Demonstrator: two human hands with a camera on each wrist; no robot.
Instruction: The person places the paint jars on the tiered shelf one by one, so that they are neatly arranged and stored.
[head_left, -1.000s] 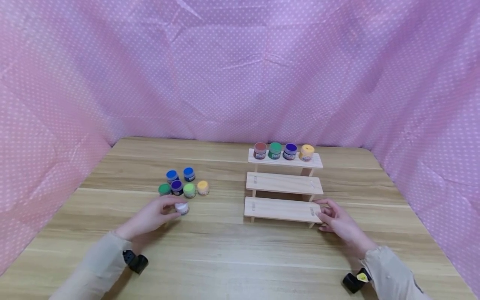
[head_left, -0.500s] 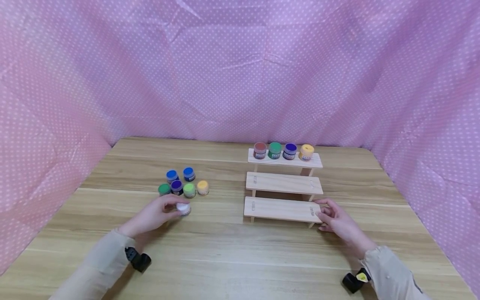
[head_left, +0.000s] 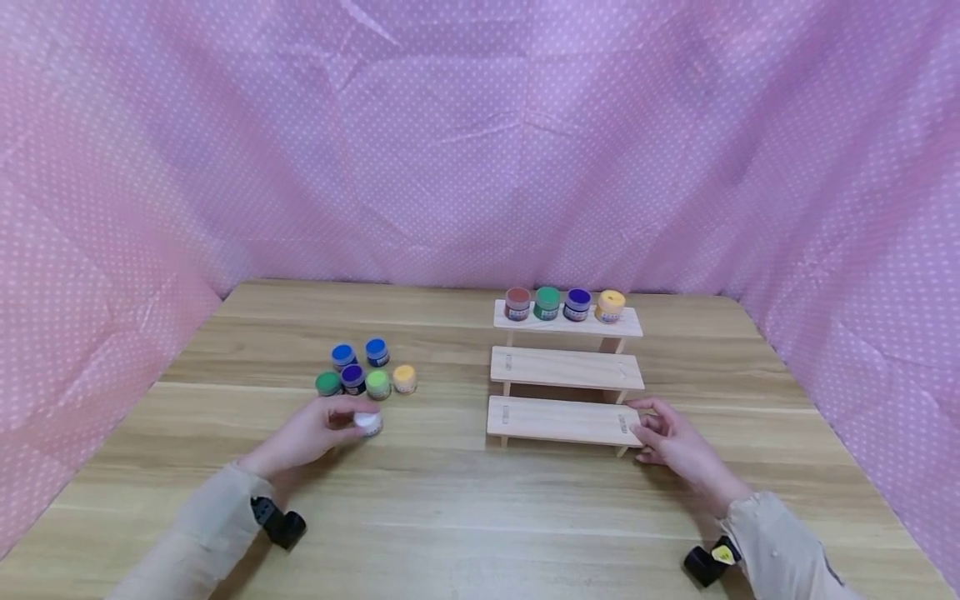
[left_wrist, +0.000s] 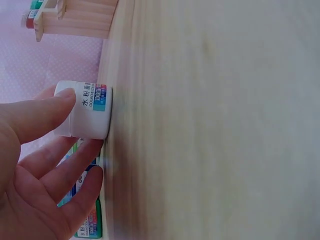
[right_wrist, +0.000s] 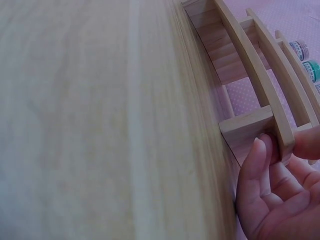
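A white gouache paint jar [head_left: 368, 423] stands on the table, and my left hand [head_left: 315, 432] holds it between thumb and fingers. Its printed label faces the left wrist camera, and its base looks to be at the tabletop. Over at the right, my right hand [head_left: 678, 442] grips the right end of the lowest step of a three-step wooden rack [head_left: 558, 419]. In the right wrist view the thumb lies over the board [right_wrist: 267, 90] while other fingers curl beneath it. Red, green, purple and yellow-orange jars [head_left: 547, 305] line the rack's top step.
Behind my left hand is a cluster of jars: two blue [head_left: 377, 352], one purple [head_left: 352, 379], one dark green [head_left: 328, 384], one light green [head_left: 378, 384] and one yellow-orange [head_left: 405, 379]. A pink dotted curtain [head_left: 480, 167] hangs along the far side of the wooden table [head_left: 450, 517].
My left hand and the white jar have shifted slightly to the right, a little away from the cluster. My right hand keeps its grip on the rack. The head view has tilted slightly.
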